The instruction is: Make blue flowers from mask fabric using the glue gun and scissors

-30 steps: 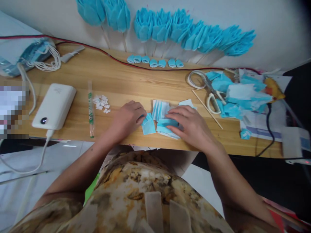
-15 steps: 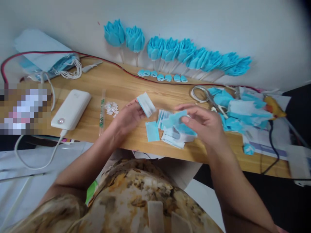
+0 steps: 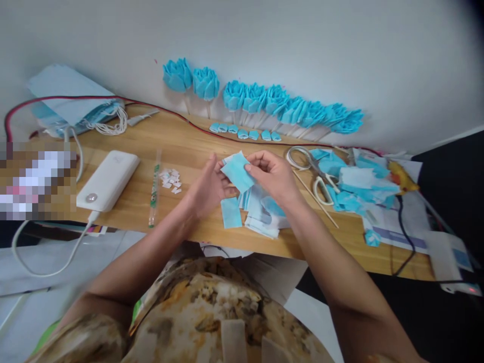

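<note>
My right hand (image 3: pixel 270 174) pinches a light-blue square of face-mask fabric (image 3: pixel 238 172) between thumb and fingers. Behind it shows the edge of a paler piece (image 3: pixel 228 160), which rests in my left hand (image 3: pixel 207 187). The left thumb stands up while the fingers curl behind the pieces, partly hidden. Just below the hands, a single blue rectangle (image 3: pixel 231 213) lies flat on the wooden table (image 3: pixel 189 151). Beside it is a pile of white and blue cut pieces (image 3: pixel 261 224), partly covered by my right hand and wrist.
Several blue fabric flowers (image 3: pixel 254 97) on sticks lean against the wall, with small folded blue buds (image 3: pixel 243 134) before them. Scissors (image 3: pixel 321 176), a thin stick (image 3: pixel 315 199), blue scraps (image 3: pixel 363 181) and a yellow glue gun (image 3: pixel 403 177) lie right. A power bank (image 3: pixel 109 180) and white bits (image 3: pixel 171 180) are left.
My right hand has moved left from over the pile, bringing a blue square against the piece in my left hand. The view has shifted slightly, uncovering the thin stick by the scissors.
</note>
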`<action>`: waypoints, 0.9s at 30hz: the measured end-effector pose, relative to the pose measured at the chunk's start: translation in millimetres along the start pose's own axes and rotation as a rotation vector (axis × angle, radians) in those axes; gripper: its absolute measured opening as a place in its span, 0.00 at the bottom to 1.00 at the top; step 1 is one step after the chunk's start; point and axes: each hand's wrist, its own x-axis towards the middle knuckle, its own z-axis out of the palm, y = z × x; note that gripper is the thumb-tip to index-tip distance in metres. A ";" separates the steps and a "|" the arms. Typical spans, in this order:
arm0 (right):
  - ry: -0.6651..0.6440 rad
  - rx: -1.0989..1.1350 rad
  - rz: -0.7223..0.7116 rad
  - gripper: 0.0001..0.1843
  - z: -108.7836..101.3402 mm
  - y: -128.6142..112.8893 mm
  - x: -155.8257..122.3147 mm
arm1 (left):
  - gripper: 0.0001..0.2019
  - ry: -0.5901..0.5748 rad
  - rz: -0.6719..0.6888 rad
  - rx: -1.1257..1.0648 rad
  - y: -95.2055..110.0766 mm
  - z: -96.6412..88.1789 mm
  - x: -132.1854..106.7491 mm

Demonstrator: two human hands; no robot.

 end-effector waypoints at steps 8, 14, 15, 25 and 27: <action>-0.091 0.014 -0.010 0.16 0.7 4.7 -1.4 | 0.14 0.114 0.021 -0.014 -8.6 -8.2 9.4; -0.130 0.030 -0.019 0.21 -9.5 7.8 3.9 | 0.12 0.134 0.066 0.045 -2.7 -13.5 9.7; -0.143 0.039 -0.017 0.21 -10.6 7.4 5.2 | 0.12 0.130 0.072 0.056 -0.8 -12.7 9.5; -0.107 -0.029 -0.073 0.22 -32.0 13.4 9.1 | 0.12 0.135 0.055 0.238 22.7 -22.4 24.8; -0.010 -0.033 -0.065 0.21 -46.8 25.1 9.8 | 0.11 0.233 0.079 0.294 35.7 -38.4 44.1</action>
